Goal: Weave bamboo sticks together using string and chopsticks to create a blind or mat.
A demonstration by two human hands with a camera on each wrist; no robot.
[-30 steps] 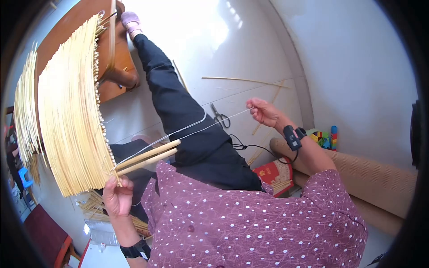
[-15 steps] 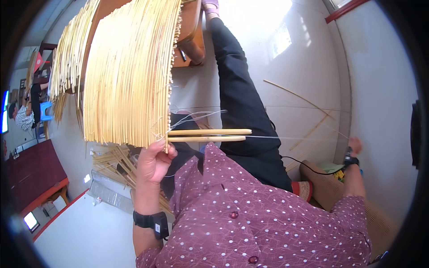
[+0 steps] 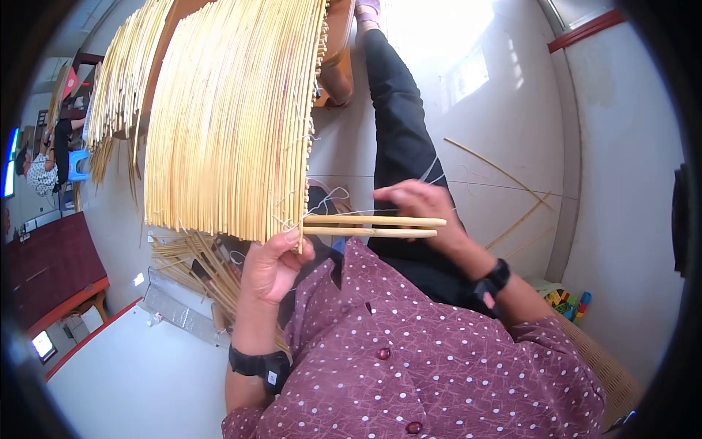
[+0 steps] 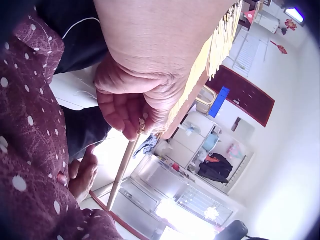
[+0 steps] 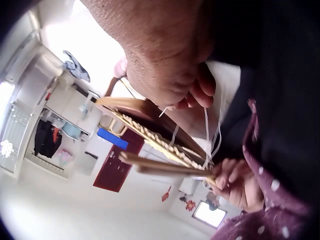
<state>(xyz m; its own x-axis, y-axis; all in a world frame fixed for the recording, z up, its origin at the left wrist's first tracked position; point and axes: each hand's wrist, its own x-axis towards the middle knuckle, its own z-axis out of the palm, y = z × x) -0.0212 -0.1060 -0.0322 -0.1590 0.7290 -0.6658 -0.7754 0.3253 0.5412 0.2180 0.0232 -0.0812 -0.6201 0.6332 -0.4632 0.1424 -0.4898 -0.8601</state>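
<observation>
A mat of pale straw-coloured stalks (image 3: pixel 227 117), tied together with string along its edge, spreads out on the left. My left hand (image 3: pixel 274 271) pinches its near corner between thumb and fingers. Two longer stalks (image 3: pixel 380 219) stick out from that corner to the right, over the lap. My right hand (image 3: pixel 424 208), slightly blurred, is above their far ends. In the right wrist view its fingers are curled around white string (image 5: pixel 207 122), and a short string end pokes out beside them. Loose string loops (image 3: pixel 336 194) lie near the mat's edge.
A second bundle of stalks (image 3: pixel 131 73) lies beyond the mat on a brown wooden table (image 3: pixel 338 77). Cut stalks (image 3: pixel 197 256) lie below the mat. A few thin stalks (image 3: pixel 490 162) are on the floor at right. Another person (image 3: pixel 44 172) is at far left.
The right hand stretched the string far out to the right, then came back to the two longer stalks. The left hand keeps its grip on the corner. The head view has turned.
</observation>
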